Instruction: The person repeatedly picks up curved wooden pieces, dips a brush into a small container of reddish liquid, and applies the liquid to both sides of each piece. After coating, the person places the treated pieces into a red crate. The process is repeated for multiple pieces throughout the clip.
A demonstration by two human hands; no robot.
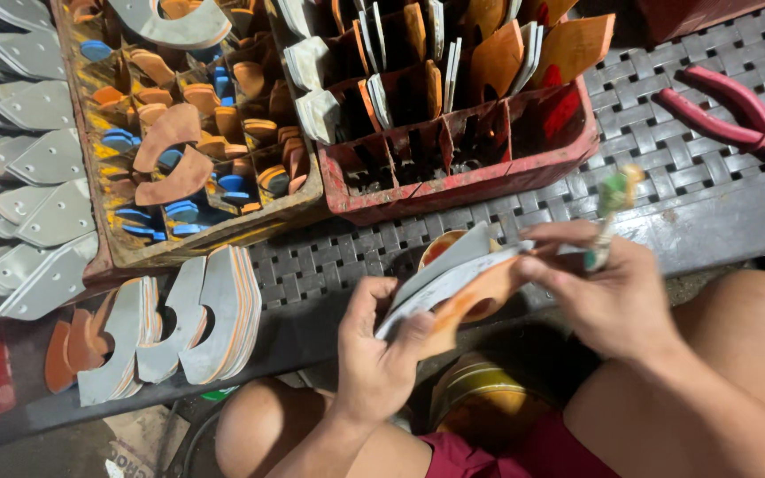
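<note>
The person's left hand (381,350) pinches a small fan of flat, curved shoe-part pieces (453,285), grey on one face and orange on the other, thumb on top and fingers beneath, held over the lap just in front of the woven plastic desk (666,150). The right hand (608,296) is closed round a small brush (611,212) with a green-stained handle, its lower end at the topmost piece; the brush is blurred, so whether it touches cannot be told. Judging by how things lie, the work looks well under way but far from over: a row of grey-and-orange curved pieces (197,327) leans at the desk's near edge, more grey pieces (28,204) are stacked at far left, and both the yellow compartment crate (183,150) and the red compartment crate (462,124) hold many pieces. Which of these are already treated cannot be told. Red-handled pliers (728,111) lie well apart on the right, untouched.
</note>
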